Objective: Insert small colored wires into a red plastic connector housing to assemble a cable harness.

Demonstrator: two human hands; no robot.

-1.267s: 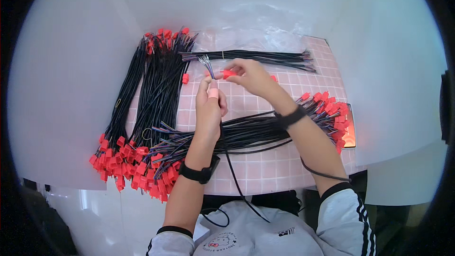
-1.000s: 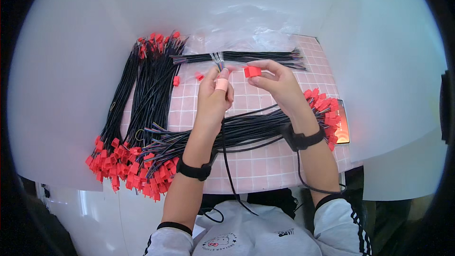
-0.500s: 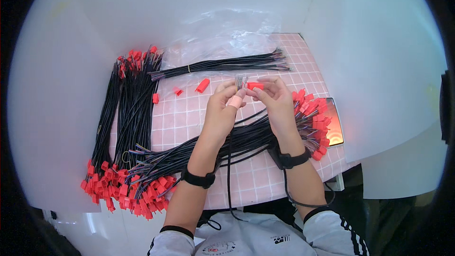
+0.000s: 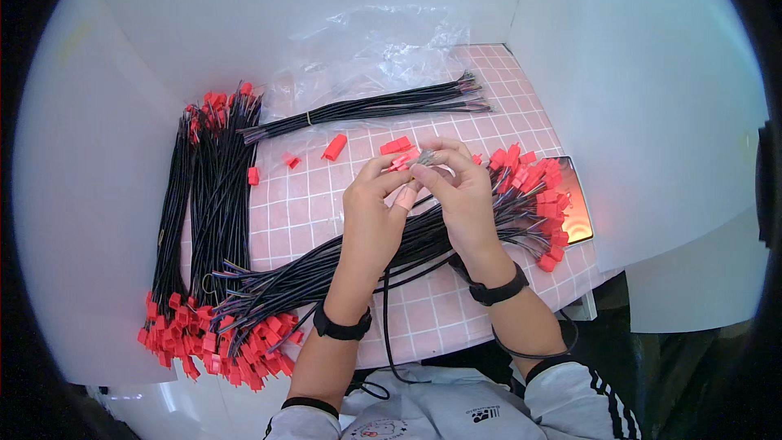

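Above the pink tiled table, my two hands meet fingertip to fingertip. My left hand (image 4: 375, 204), with a pinkish wrap on one finger, pinches a small red plastic connector piece (image 4: 403, 160). Right beside it, my right hand (image 4: 460, 187) grips a fan of thin greyish wire ends (image 4: 426, 157) between thumb and fingers. Just beyond the left fingertips is another red connector housing (image 4: 396, 145). Beneath both wrists stretches a thick bundle of black cables (image 4: 326, 265), with red connectors (image 4: 550, 204) on its right end. My fingers partly hide the join between wires and connector.
More black cable bundles (image 4: 220, 212) with red connectors lie along the left. A tied cable bundle (image 4: 358, 106) rests at the back near a clear plastic bag (image 4: 366, 41). Loose red housings (image 4: 334, 147) lie nearby. A lit phone (image 4: 577, 204) is at right. White panels (image 4: 652, 114) surround the table.
The wire ends have passed from my left fingers to my right. My left hand now pinches a red piece, and a red housing shows beyond it. The view has shifted slightly.
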